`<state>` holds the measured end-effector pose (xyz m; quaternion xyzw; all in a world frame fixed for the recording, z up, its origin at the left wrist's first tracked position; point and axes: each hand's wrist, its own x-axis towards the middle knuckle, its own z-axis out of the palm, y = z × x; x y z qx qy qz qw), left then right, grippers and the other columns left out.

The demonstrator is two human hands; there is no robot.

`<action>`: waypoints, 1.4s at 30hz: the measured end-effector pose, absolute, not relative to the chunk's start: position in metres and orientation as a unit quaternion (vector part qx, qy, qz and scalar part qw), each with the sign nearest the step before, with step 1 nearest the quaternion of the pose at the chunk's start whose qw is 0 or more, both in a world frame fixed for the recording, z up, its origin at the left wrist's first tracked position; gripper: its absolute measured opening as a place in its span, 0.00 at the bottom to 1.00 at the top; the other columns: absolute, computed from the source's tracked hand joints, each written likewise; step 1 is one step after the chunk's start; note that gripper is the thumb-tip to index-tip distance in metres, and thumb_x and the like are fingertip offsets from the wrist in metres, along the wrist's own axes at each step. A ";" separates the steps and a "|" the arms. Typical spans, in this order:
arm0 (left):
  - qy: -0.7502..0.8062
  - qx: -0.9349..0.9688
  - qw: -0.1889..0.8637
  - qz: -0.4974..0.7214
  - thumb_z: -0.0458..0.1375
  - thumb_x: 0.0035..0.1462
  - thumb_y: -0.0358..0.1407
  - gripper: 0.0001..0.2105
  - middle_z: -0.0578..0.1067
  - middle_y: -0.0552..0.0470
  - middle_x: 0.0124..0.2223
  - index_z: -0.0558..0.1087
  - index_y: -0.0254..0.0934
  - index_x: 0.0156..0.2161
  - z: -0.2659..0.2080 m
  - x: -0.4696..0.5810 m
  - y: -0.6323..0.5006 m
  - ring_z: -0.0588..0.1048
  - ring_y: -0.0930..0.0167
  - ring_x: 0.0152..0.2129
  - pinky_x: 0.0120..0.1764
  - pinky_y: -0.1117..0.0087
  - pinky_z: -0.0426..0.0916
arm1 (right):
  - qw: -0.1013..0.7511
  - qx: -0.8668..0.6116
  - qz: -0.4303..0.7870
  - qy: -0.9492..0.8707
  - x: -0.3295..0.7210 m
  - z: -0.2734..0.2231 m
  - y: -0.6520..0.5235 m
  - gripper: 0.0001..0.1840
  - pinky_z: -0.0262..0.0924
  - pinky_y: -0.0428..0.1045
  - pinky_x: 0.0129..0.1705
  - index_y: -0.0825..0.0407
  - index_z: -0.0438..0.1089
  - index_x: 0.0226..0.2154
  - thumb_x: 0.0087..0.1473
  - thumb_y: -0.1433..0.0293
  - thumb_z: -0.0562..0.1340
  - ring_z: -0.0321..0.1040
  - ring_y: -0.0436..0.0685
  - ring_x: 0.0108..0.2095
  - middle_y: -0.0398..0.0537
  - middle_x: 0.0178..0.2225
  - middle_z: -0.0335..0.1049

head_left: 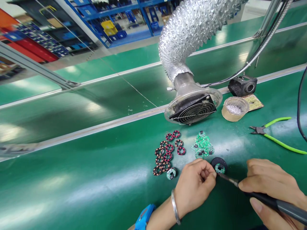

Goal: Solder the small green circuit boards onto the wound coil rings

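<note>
My right hand (273, 185) is wrapped round a soldering iron (261, 196), whose tip meets the edge of a small round green circuit board (219, 168). That board lies on a black disc (219, 162) on the bench. Beside it, my left hand (195, 182) is closed in a pinch at the board's left edge; whatever is between the fingertips is too small to make out. Left of this hand sits a ring with a circuit board on it (171, 173). Several wound coil rings (168, 157) lie beyond it, and a pile of loose green circuit boards (202, 145) is behind the disc.
A fume extractor fan (196, 110) on a foil duct (182, 38) hangs over the bench's back. Behind to the right stand a tub of silvery bits (235, 108), a yellow sponge (254, 103) and a black iron holder (242, 86). Green-handled cutters (275, 131) lie at right.
</note>
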<state>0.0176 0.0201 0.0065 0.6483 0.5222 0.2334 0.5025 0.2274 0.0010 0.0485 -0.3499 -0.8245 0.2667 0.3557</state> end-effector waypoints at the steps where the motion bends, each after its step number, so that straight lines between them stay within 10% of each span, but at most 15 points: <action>1: 0.522 0.648 0.503 0.233 0.56 0.51 0.28 0.05 0.67 0.56 0.23 0.71 0.35 0.26 0.007 0.018 0.020 0.65 0.77 0.19 0.23 0.77 0.60 | 0.357 -0.350 0.266 -0.824 0.227 0.049 0.001 0.15 0.57 0.53 0.25 0.52 0.66 0.37 0.47 0.81 0.54 0.60 0.54 0.23 0.44 0.23 0.62; 20: 0.524 0.648 0.500 0.236 0.56 0.51 0.28 0.05 0.67 0.56 0.23 0.71 0.35 0.25 0.008 0.018 0.021 0.64 0.77 0.18 0.22 0.77 0.59 | 0.382 -0.351 0.199 -0.832 0.235 0.056 0.006 0.18 0.68 0.54 0.30 0.53 0.66 0.41 0.46 0.80 0.55 0.72 0.58 0.29 0.48 0.25 0.71; 29: 0.543 0.661 0.473 0.212 0.62 0.44 0.28 0.11 0.68 0.57 0.32 0.69 0.37 0.36 0.009 0.022 0.018 0.63 0.78 0.17 0.23 0.75 0.61 | 0.566 -0.318 0.193 -0.736 0.224 0.020 0.017 0.28 0.63 0.47 0.22 0.56 0.65 0.55 0.51 0.83 0.57 0.66 0.51 0.25 0.44 0.27 0.68; 42: 0.443 0.749 0.461 0.172 0.69 0.48 0.32 0.13 0.67 0.55 0.31 0.77 0.39 0.41 0.010 0.017 0.046 0.66 0.72 0.27 0.31 0.73 0.62 | 0.437 -0.333 0.208 -0.810 0.212 0.001 0.026 0.17 0.62 0.48 0.31 0.52 0.64 0.46 0.54 0.81 0.58 0.62 0.52 0.29 0.46 0.35 0.72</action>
